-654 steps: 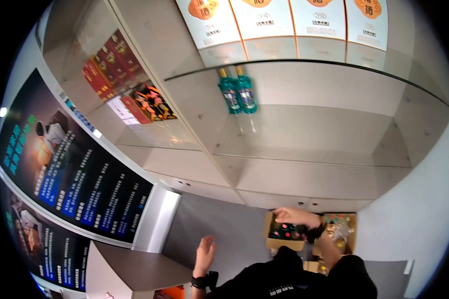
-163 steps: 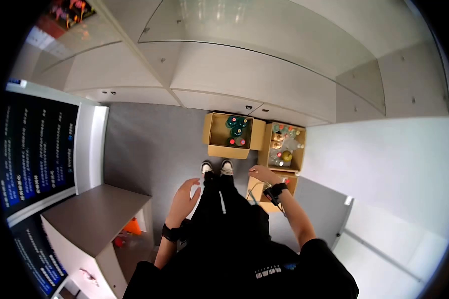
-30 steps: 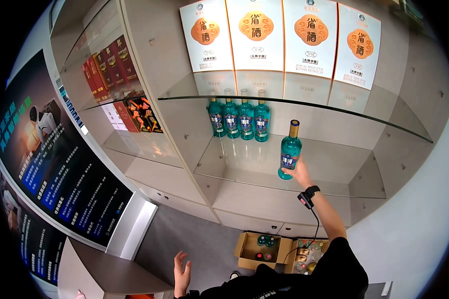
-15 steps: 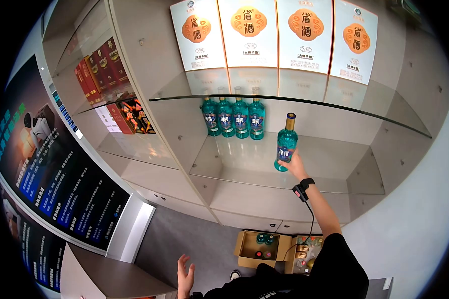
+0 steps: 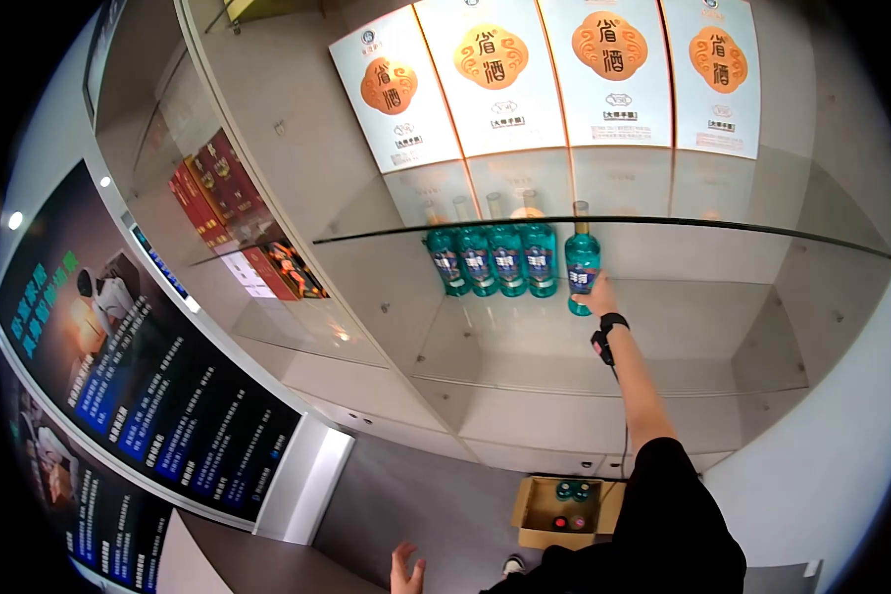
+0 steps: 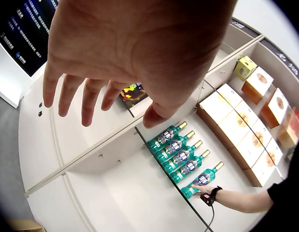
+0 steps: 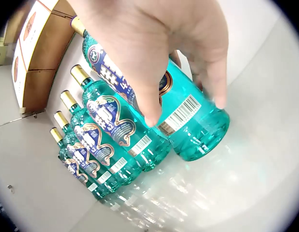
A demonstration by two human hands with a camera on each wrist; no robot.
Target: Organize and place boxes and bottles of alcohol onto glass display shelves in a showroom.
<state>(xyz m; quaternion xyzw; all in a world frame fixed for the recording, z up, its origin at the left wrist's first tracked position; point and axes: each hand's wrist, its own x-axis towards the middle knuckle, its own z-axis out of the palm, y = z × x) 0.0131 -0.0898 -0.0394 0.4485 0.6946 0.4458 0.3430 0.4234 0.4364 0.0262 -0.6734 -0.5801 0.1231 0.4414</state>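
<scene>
My right hand (image 5: 594, 289) grips a teal glass bottle (image 5: 582, 265) with a gold cap, low on its body, at arm's length inside the shelf bay. The bottle stands upright just right of a row of several matching teal bottles (image 5: 493, 262). In the right wrist view my thumb and fingers (image 7: 149, 113) wrap the bottle (image 7: 193, 123), and its base is at the shelf surface (image 7: 246, 183); I cannot tell whether it touches. The row (image 7: 106, 140) is close beside it. My left hand (image 5: 404, 572) hangs low with fingers spread, holding nothing (image 6: 135, 48).
A glass shelf edge (image 5: 663, 223) runs just above the bottles, with tall white boxes (image 5: 505, 79) on it. Red boxes (image 5: 208, 188) fill the left bay. A cardboard box (image 5: 554, 510) with more bottles sits on the floor by my feet. A dark display panel (image 5: 139, 396) is at left.
My right hand carried the teal bottle left and deeper into the bay, up beside the row. The row had fewer bottles long ago. My left hand stays low and open.
</scene>
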